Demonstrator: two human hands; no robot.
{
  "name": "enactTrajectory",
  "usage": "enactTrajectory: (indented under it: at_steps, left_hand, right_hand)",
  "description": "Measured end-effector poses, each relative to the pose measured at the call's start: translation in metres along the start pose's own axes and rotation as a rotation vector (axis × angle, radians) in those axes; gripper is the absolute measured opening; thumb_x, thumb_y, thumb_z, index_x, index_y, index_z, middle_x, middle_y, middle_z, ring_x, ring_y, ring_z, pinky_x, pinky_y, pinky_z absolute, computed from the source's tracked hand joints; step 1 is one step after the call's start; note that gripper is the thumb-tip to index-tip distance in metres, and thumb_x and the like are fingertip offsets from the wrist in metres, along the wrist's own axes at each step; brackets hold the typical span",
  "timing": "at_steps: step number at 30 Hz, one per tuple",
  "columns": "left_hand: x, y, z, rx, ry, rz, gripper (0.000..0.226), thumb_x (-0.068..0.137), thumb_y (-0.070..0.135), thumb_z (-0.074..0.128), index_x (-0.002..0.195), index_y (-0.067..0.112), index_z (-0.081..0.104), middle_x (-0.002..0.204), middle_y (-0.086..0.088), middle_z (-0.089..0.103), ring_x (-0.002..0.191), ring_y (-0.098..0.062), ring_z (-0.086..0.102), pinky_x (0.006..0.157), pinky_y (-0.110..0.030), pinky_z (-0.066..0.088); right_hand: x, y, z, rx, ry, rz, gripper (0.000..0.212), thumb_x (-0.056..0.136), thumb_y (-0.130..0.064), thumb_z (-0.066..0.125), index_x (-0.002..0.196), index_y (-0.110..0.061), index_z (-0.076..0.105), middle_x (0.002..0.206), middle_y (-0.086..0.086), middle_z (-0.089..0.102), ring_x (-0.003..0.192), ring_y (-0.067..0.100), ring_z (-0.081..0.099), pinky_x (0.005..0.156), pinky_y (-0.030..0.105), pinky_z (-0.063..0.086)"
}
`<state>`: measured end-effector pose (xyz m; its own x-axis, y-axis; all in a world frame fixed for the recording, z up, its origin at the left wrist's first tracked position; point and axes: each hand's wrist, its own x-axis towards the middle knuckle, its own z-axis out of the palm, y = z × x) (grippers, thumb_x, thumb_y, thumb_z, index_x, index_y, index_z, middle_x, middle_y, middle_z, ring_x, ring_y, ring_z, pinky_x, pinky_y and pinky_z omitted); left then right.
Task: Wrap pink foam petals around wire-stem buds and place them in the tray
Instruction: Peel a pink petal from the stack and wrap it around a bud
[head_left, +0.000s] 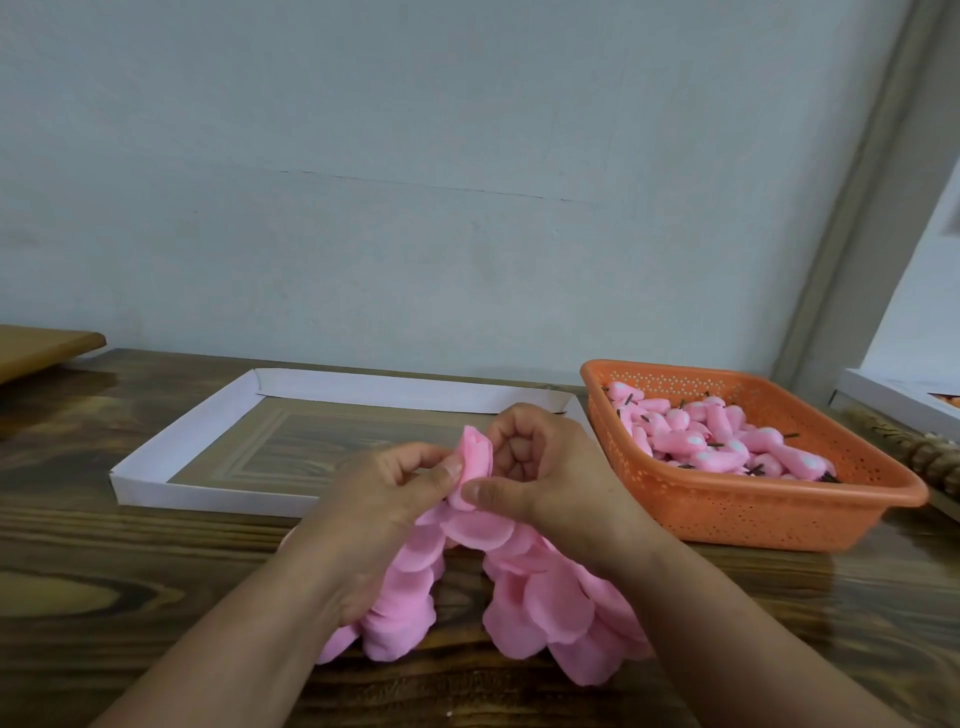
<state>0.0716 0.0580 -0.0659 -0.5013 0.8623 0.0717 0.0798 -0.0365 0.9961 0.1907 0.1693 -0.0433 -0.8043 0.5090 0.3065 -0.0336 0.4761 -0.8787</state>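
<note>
Both hands meet at the table's middle, above a strip of overlapping pink foam petals (540, 587) that drapes down onto the wood. My left hand (384, 483) pinches the top pink petal (475, 454) with thumb and fingers. My right hand (540, 462) has its fingers curled and its thumb pressed on the same petal from the right. Any bud or wire stem inside is hidden by petal and fingers. A shallow white tray (156, 467) lies just behind my hands with nothing visible inside it. An orange basket (779, 499) at the right holds several pink buds (727, 441) with dark wire stems.
The wooden table (130, 597) runs up to a pale wall. A wooden board (41, 345) sits at the far left edge. At the far right stand a white box (893, 400) and a brown knobbly object (930, 457).
</note>
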Motion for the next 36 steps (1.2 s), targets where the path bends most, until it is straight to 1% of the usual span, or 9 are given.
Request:
enactTrajectory:
  at_steps: [6, 10, 13, 16, 22, 27, 29, 33, 36]
  left_hand:
    - [-0.002, 0.001, 0.0, 0.059, -0.095, -0.01, 0.03, 0.082, 0.041, 0.055, 0.092, 0.022, 0.076, 0.095, -0.003, 0.075, 0.096, -0.019, 0.069, 0.085, -0.032, 0.049]
    - [-0.004, 0.002, 0.001, 0.069, -0.143, -0.038, 0.032, 0.088, 0.039, 0.052, 0.086, 0.016, 0.075, 0.093, -0.006, 0.075, 0.094, -0.021, 0.068, 0.083, -0.032, 0.047]
    - [-0.005, 0.004, 0.001, 0.016, -0.146, -0.038, 0.032, 0.081, 0.041, 0.055, 0.081, 0.017, 0.076, 0.087, -0.009, 0.074, 0.086, -0.018, 0.067, 0.076, -0.028, 0.047]
    - [-0.004, 0.005, -0.002, -0.043, -0.146, -0.031, 0.033, 0.077, 0.04, 0.058, 0.091, 0.016, 0.077, 0.096, -0.012, 0.074, 0.098, -0.024, 0.066, 0.091, -0.035, 0.048]
    - [-0.005, 0.005, -0.004, -0.066, -0.156, -0.045, 0.034, 0.076, 0.035, 0.063, 0.091, 0.007, 0.074, 0.101, -0.025, 0.069, 0.091, -0.026, 0.066, 0.084, -0.035, 0.052]
    - [-0.005, 0.007, -0.007, -0.038, -0.173, -0.038, 0.033, 0.066, 0.045, 0.071, 0.078, 0.015, 0.075, 0.082, -0.012, 0.071, 0.076, -0.018, 0.063, 0.071, -0.031, 0.05]
    - [-0.005, 0.007, -0.007, -0.022, -0.155, -0.045, 0.035, 0.063, 0.046, 0.071, 0.08, 0.016, 0.076, 0.086, -0.013, 0.072, 0.079, -0.02, 0.066, 0.074, -0.034, 0.051]
    - [-0.005, 0.005, -0.005, -0.08, -0.122, -0.063, 0.03, 0.072, 0.038, 0.064, 0.082, 0.013, 0.076, 0.092, -0.013, 0.074, 0.086, -0.022, 0.07, 0.07, -0.027, 0.055]
    - [-0.004, 0.007, -0.005, -0.221, -0.115, -0.129, 0.046, 0.075, 0.037, 0.062, 0.103, 0.003, 0.069, 0.103, -0.016, 0.072, 0.1, -0.028, 0.069, 0.083, -0.035, 0.058]
  right_hand:
    - [0.001, 0.002, -0.006, 0.033, -0.085, 0.039, 0.052, 0.071, -0.002, 0.078, 0.113, -0.022, 0.057, 0.067, 0.006, 0.06, 0.068, 0.024, 0.055, 0.069, 0.042, 0.046]
    - [0.0, -0.001, -0.006, -0.003, -0.125, 0.029, 0.032, 0.071, 0.0, 0.078, 0.099, -0.006, 0.064, 0.088, 0.032, 0.062, 0.075, 0.034, 0.057, 0.078, 0.061, 0.048]
    - [-0.001, -0.002, -0.004, -0.088, -0.073, -0.019, 0.027, 0.07, -0.005, 0.08, 0.093, -0.007, 0.066, 0.09, 0.023, 0.066, 0.075, 0.036, 0.061, 0.076, 0.051, 0.052]
    - [0.0, -0.004, -0.005, -0.236, -0.034, -0.077, 0.026, 0.068, -0.016, 0.084, 0.088, -0.016, 0.068, 0.087, 0.006, 0.063, 0.074, 0.017, 0.056, 0.07, 0.037, 0.051]
    - [-0.003, -0.006, -0.005, -0.166, -0.118, -0.071, 0.024, 0.073, -0.009, 0.079, 0.09, -0.009, 0.064, 0.085, 0.019, 0.067, 0.078, 0.039, 0.063, 0.073, 0.055, 0.053]
    - [-0.003, -0.006, -0.003, -0.116, -0.089, -0.125, 0.016, 0.084, -0.015, 0.07, 0.094, -0.005, 0.065, 0.083, 0.03, 0.062, 0.075, 0.045, 0.06, 0.067, 0.058, 0.048]
    - [-0.002, -0.005, -0.002, -0.088, -0.063, -0.12, 0.012, 0.086, -0.015, 0.067, 0.091, -0.004, 0.066, 0.081, 0.032, 0.063, 0.073, 0.046, 0.061, 0.065, 0.054, 0.049]
    - [-0.001, -0.003, -0.001, -0.027, -0.002, -0.099, 0.011, 0.088, -0.01, 0.063, 0.077, -0.009, 0.066, 0.067, 0.018, 0.064, 0.056, 0.023, 0.052, 0.055, 0.035, 0.044]
    - [0.002, 0.0, -0.002, -0.037, 0.09, -0.078, 0.017, 0.087, -0.005, 0.062, 0.072, -0.013, 0.064, 0.057, 0.007, 0.058, 0.052, 0.019, 0.048, 0.053, 0.033, 0.042]
